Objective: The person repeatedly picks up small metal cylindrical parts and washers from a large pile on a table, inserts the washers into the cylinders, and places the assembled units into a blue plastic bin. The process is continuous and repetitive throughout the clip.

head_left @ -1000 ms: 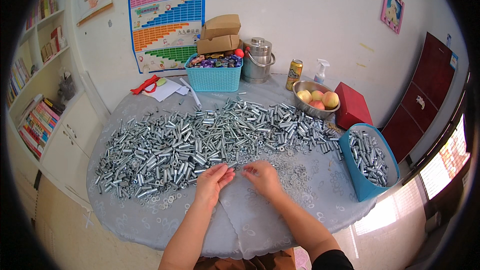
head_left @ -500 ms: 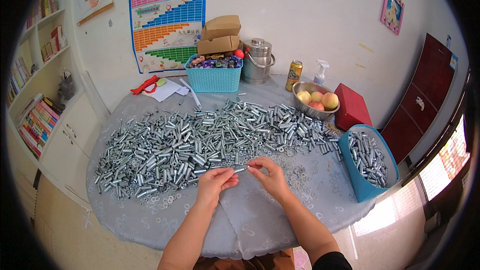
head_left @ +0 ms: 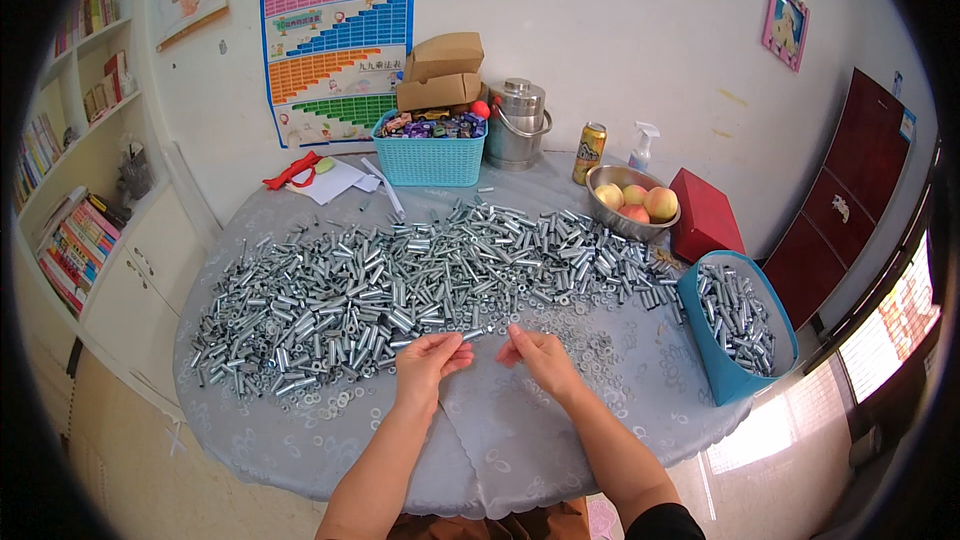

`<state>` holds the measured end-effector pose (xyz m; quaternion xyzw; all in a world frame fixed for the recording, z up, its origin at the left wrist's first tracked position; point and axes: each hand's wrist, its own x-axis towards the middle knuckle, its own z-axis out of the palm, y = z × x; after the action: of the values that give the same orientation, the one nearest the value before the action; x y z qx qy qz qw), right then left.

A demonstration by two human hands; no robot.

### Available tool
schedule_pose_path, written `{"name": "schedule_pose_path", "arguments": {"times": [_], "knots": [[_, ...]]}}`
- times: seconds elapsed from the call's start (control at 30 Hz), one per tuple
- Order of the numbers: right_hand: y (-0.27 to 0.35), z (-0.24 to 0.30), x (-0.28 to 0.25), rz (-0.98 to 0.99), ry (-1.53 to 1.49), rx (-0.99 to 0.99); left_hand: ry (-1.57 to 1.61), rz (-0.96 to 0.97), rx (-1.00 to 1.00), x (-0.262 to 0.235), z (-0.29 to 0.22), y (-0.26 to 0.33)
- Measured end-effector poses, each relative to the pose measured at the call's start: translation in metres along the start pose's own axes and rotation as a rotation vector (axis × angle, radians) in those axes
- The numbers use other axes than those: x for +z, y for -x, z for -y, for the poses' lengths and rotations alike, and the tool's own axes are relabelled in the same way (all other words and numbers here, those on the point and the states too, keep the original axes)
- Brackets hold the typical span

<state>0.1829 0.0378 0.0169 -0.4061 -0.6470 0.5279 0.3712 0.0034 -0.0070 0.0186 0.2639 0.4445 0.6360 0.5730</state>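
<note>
My left hand (head_left: 424,364) is closed in a pinch at the near edge of a wide heap of metal parts (head_left: 340,290). A short, shiny sleeve anchor bolt (head_left: 472,335) sticks out to the right from its fingertips. Just to the right, my right hand (head_left: 541,360) is bent with thumb and forefinger a little apart, and I see nothing between them. A gap separates it from the bolt. Silvery tubes, bolts and nuts make up the heap. Loose flat washers (head_left: 590,348) lie beyond my right hand. A blue bin (head_left: 715,345) at the right is filled with similar metal pieces.
A grey patterned cloth (head_left: 530,450) covers the round table. Along the back stand a turquoise basket (head_left: 428,162) of small toys, a steel pot (head_left: 515,135), a can (head_left: 589,152), a spray bottle (head_left: 643,145), a bowl (head_left: 635,227) of fruit and a red box (head_left: 705,215).
My right hand has drawn back slightly to the right from the end of the bolt, and its fingers have loosened. My left hand keeps its pinch in nearly the same place.
</note>
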Motion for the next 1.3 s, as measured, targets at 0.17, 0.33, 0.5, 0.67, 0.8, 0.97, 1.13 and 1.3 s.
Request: {"name": "schedule_pose_path", "arguments": {"times": [0.17, 0.33, 0.5, 0.67, 0.8, 0.97, 1.13, 1.3], "knots": [[0.001, 0.005, 0.004, -0.002, -0.09, -0.148, 0.002, 0.015, 0.007, 0.001, 0.001, 0.001], [0.002, 0.008, 0.006, -0.05, -0.068, -0.119, -0.004, 0.015, 0.005, 0.0, -0.001, 0.002], [0.001, 0.001, 0.0, -0.072, -0.07, -0.003, -0.021, 0.032, 0.013, 0.002, 0.0, 0.001], [-0.003, -0.006, -0.005, -0.058, -0.058, 0.027, -0.057, 0.027, 0.039, 0.003, -0.002, 0.005], [0.002, 0.007, 0.004, -0.089, -0.14, -0.132, -0.097, 0.078, 0.055, 0.006, -0.002, 0.005], [0.004, 0.011, 0.003, -0.038, 0.015, -0.176, -0.139, 0.163, 0.068, 0.011, -0.004, 0.013], [0.001, 0.019, -0.076, -0.45, 0.214, -0.178, -0.117, 0.116, 0.066, 0.003, -0.001, 0.001], [0.06, 0.035, -0.19, -0.993, 0.67, -0.29, -0.052, 0.061, 0.034, -0.007, 0.002, -0.006]]}}
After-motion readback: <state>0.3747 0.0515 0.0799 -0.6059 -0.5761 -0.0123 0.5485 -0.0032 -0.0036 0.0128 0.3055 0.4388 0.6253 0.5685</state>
